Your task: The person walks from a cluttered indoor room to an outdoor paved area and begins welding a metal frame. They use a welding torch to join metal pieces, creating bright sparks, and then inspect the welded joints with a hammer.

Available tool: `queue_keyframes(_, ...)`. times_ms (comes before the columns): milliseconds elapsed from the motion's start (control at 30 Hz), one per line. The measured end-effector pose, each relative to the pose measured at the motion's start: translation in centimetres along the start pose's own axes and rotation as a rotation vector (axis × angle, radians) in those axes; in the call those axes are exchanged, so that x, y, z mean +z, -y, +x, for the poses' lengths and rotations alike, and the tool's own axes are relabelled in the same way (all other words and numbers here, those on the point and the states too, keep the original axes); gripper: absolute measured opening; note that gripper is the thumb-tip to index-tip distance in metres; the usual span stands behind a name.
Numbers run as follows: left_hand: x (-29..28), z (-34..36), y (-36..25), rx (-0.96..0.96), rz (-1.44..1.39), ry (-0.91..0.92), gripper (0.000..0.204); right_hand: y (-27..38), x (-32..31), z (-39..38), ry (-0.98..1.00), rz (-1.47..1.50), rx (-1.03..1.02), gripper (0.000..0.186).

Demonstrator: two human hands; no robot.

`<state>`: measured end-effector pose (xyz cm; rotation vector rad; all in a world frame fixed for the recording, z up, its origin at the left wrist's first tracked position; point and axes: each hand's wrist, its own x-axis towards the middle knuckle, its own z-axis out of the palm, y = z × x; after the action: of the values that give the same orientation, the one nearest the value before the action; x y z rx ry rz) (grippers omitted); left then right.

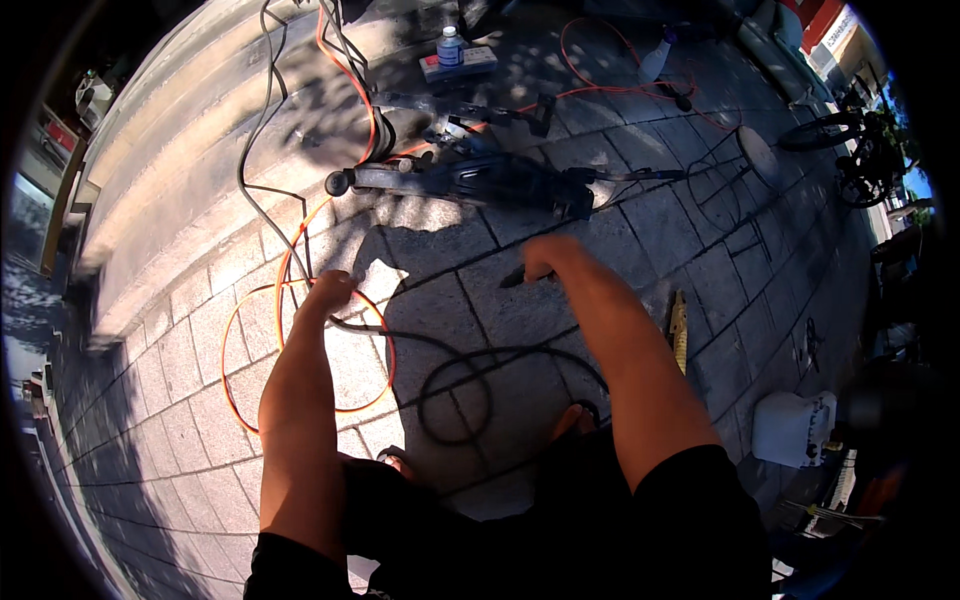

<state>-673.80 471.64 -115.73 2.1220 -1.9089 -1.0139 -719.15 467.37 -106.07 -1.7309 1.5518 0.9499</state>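
Observation:
My left hand [332, 291] is curled among an orange hose [388, 335] and a dark thicker hose [400, 334]; what its fingers hold is unclear. My right hand [548, 255] is closed on a dark elongated object [512, 278], held over the pavers. Beyond both hands, a black wheeled machine [480, 182] lies on the ground, with dark metal bars [430, 104] behind it. The dark hose loops between my sandalled feet.
Pale steps [180, 150] rise at left. A bottle [450, 52] on a box, a spray bottle [655, 58] and a round disc [757, 150] are farther off. At right are a bicycle [868, 155], a yellow strip-shaped tool [679, 330] and a white container [785, 428].

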Motion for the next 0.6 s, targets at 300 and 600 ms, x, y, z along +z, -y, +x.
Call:
queue_keyframes(300,1.1,0.5,-1.8,0.198,0.003,0.048,0.034,-6.4,-0.1,-1.0,-0.091,0.449,0.255,0.035)
queue_keyframes(600,-1.0,-1.8,-0.6,0.013,0.033,0.074,0.05,-7.4,2.2,-1.9,0.037,0.187,0.256,0.021)
